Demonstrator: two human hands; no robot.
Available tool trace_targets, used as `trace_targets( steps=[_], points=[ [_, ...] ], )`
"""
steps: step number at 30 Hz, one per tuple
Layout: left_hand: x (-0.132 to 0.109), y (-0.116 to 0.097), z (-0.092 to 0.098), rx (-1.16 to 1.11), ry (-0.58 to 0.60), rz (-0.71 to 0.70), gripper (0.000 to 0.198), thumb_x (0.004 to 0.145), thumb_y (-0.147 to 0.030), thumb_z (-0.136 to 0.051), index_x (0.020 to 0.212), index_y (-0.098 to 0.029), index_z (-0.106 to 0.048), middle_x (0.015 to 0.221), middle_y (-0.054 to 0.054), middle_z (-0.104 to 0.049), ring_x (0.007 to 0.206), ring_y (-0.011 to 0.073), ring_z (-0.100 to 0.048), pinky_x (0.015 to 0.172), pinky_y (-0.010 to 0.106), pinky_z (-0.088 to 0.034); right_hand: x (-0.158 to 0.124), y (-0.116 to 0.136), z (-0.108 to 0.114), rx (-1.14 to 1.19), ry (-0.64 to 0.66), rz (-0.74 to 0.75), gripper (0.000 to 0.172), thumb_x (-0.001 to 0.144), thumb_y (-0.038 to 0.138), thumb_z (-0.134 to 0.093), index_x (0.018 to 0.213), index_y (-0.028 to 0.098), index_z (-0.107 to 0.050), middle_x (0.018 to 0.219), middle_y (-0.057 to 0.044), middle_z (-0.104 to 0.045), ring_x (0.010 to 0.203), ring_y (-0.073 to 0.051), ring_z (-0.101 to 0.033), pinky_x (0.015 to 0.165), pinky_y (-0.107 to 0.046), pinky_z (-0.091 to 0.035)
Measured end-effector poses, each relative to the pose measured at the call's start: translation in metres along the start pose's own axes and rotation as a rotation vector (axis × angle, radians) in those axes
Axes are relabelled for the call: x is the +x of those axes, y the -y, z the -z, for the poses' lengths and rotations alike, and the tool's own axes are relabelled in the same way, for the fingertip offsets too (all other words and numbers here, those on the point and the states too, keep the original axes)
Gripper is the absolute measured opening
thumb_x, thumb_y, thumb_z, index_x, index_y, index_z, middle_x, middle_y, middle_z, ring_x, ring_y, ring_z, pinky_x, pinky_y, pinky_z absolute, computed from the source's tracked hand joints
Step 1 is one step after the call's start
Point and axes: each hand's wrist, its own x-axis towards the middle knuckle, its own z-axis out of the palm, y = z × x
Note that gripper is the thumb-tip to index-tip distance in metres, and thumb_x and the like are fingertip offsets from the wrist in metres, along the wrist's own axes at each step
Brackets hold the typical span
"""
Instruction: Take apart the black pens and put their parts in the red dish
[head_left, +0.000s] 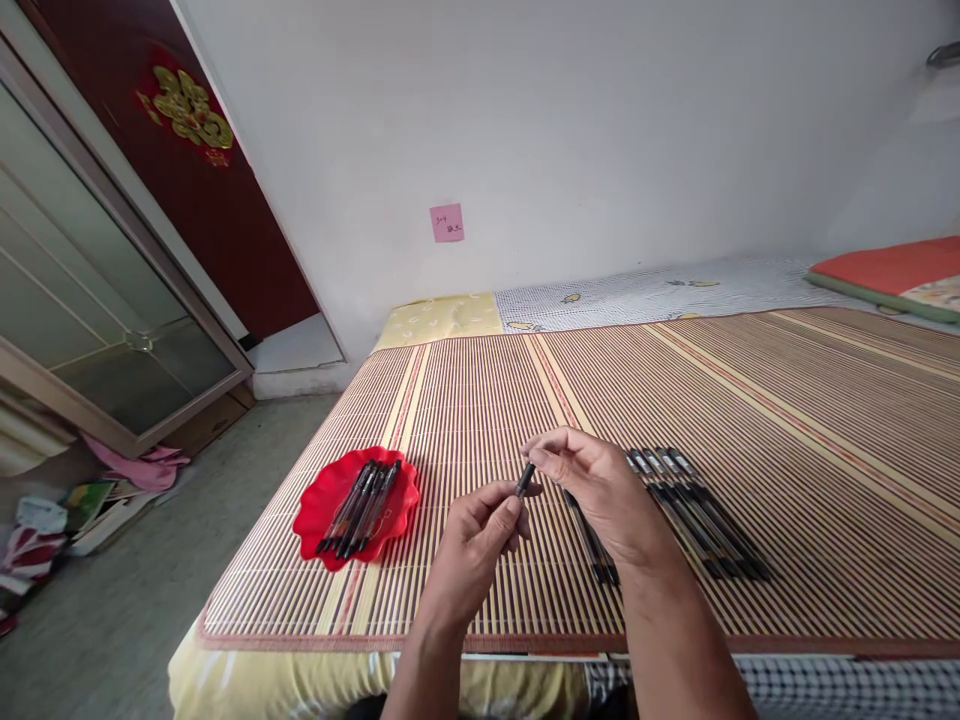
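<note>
The yellow cloth [300, 685] is at the bed's front edge, nearer than the red dish [319, 510]. To the right of the dish, the left hand [476, 545] holds a black pen [527, 480] between its thumb and fingers. The pen leans, and its low end is in this hand. The right hand [604, 490], farther right of the dish, pinches the pen's top end with its finger and thumb. Below that hand, also right of the dish, lie some loose pens [586, 540], partly hidden. A neat row of pens [698, 510] lies farthest right of the dish, past the right hand. A bunch of pens [367, 500] sits in the dish. The striped mat [480, 400] lies under the dish and goes far behind it. Way past the dish, a pink note [448, 222] sticks to the white wall [600, 130].
</note>
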Motion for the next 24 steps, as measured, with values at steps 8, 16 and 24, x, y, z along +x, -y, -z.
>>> trace_targets(
  steps=[8, 16, 24],
  points=[
    [-0.0004, 0.0006, -0.0009, 0.001, -0.013, -0.001, 0.036, 0.096, -0.043, -0.068, 0.114, -0.014, -0.079, 0.072, 0.001, -0.059, 0.062, 0.0092, -0.042, 0.059, 0.023, -0.033, 0.0008, 0.0003, -0.0006, -0.02, 0.032, 0.019, 0.019, 0.094, 0.041, -0.066, 0.1, 0.027, -0.078, 0.109, -0.007, -0.076, 0.107, -0.024, -0.068, 0.1, -0.042, -0.051],
    [0.0012, 0.0003, -0.0007, 0.01, -0.006, 0.005, 0.035, 0.097, -0.042, -0.067, 0.115, -0.014, -0.079, 0.072, 0.0, -0.057, 0.062, 0.009, -0.04, 0.058, 0.023, -0.032, 0.0, -0.006, 0.0021, 0.01, 0.002, -0.01, 0.025, 0.097, 0.047, -0.065, 0.105, 0.026, -0.078, 0.115, -0.007, -0.076, 0.117, -0.025, -0.066, 0.108, -0.043, -0.046],
    [0.0015, 0.0034, 0.0005, 0.015, -0.002, 0.011, 0.037, 0.097, -0.044, -0.067, 0.117, -0.015, -0.078, 0.072, 0.0, -0.057, 0.062, 0.01, -0.041, 0.06, 0.023, -0.034, 0.0012, -0.0079, 0.0007, 0.048, -0.007, -0.031, 0.018, 0.092, 0.043, -0.072, 0.091, 0.025, -0.076, 0.104, -0.005, -0.075, 0.102, -0.023, -0.069, 0.099, -0.041, -0.052]
  ],
)
